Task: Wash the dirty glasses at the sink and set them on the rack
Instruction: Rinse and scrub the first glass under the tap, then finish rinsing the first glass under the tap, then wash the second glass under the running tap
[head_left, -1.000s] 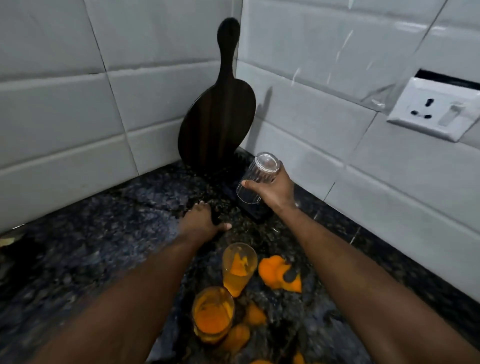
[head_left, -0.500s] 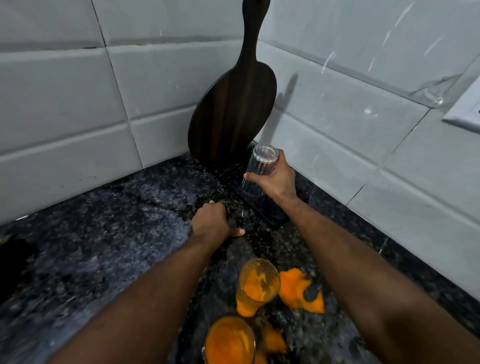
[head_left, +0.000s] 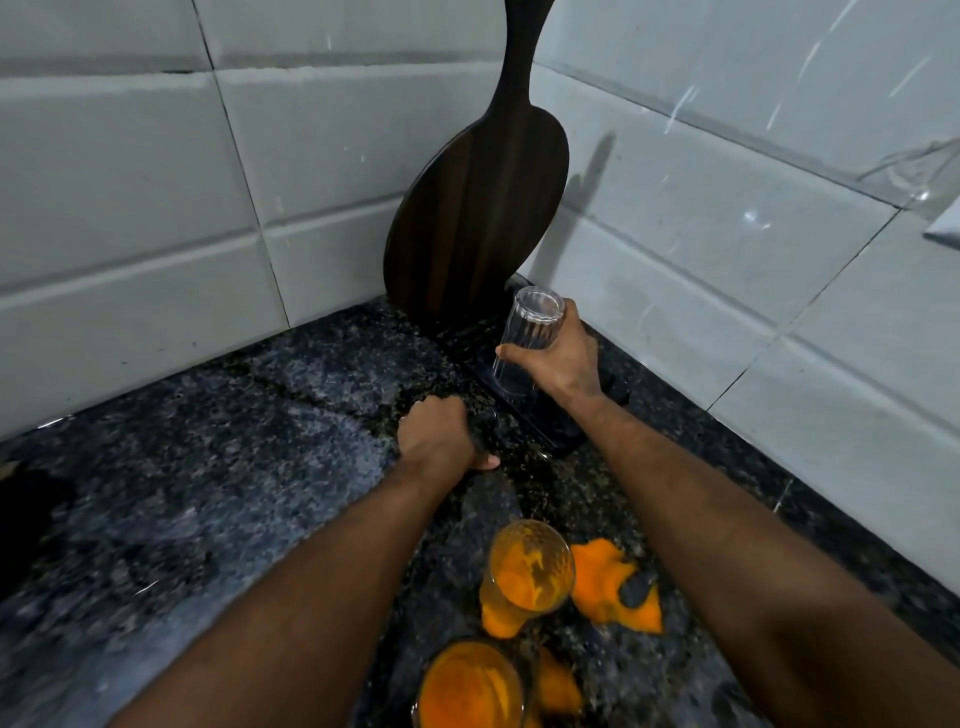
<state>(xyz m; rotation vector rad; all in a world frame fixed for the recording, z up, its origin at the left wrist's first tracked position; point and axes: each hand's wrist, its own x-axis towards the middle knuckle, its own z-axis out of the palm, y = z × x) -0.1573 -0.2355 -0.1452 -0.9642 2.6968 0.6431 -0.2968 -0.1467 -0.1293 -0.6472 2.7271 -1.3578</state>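
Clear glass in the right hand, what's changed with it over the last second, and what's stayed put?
The right hand has lowered the clear glass, base up, toward the black rack; whether it touches is unclear. The grip is unchanged. The left hand stays curled on the counter, and the two orange-stained glasses have not moved.

Paddle board (head_left: 475, 218) leans behind upturned glass (head_left: 527, 343).

paddle board (head_left: 475, 218) blocks corner, countertop (head_left: 197, 467) left open
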